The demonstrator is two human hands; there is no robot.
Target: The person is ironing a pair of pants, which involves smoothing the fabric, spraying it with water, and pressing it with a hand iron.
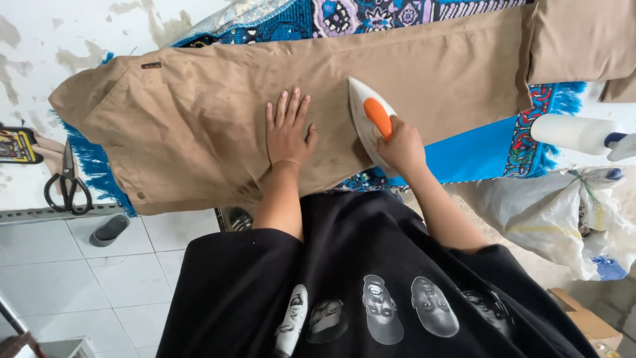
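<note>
the left hand (288, 132) lies flat on the tan trousers (218, 113), fingers spread apart. the right hand (401, 146) has its fingers closed around the orange handle of the white iron (368, 119), which rests on the trousers just beside the left hand. black scissors (66, 182) lie well apart, at the left.

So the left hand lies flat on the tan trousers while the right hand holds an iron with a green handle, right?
Not quite: the head view shows the iron has an orange handle, not green. The rest holds: the left hand lies flat on the tan trousers, and the right hand holds the iron.
</note>
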